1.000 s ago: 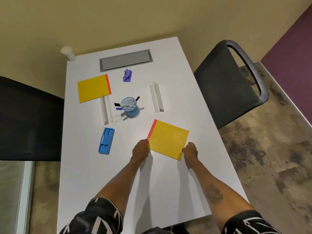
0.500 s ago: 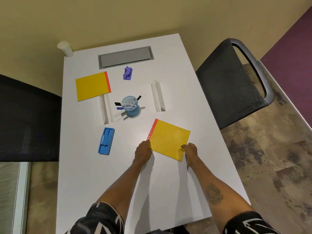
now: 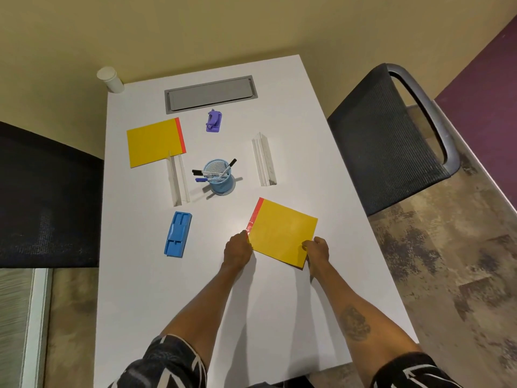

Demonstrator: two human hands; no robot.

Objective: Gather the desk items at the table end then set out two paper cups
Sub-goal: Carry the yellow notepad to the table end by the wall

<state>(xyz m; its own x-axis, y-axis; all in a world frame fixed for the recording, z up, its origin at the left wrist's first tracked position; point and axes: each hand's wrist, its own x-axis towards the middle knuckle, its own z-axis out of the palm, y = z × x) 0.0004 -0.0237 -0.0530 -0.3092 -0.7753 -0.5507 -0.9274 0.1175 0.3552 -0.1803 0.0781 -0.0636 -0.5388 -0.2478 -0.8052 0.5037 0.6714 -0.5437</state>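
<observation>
Little changed vs. half a second ago: near yellow notepad (image 3: 282,231) barely shifted, flat on white table (image 3: 279,317), orange-red strip on left edge. Left hand (image 3: 237,250) closed at left corner, right hand (image 3: 316,249) pinching near right corner.

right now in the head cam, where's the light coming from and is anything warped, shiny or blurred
Head view: light comes from above, so the arms throw soft shadows onto the white table and the blue pen cup casts a short one; a faint sheen sits on the yellow pad held by the left hand and right hand; wide-angle bending flares the table edges; the lower left corner looks smeared.
</observation>
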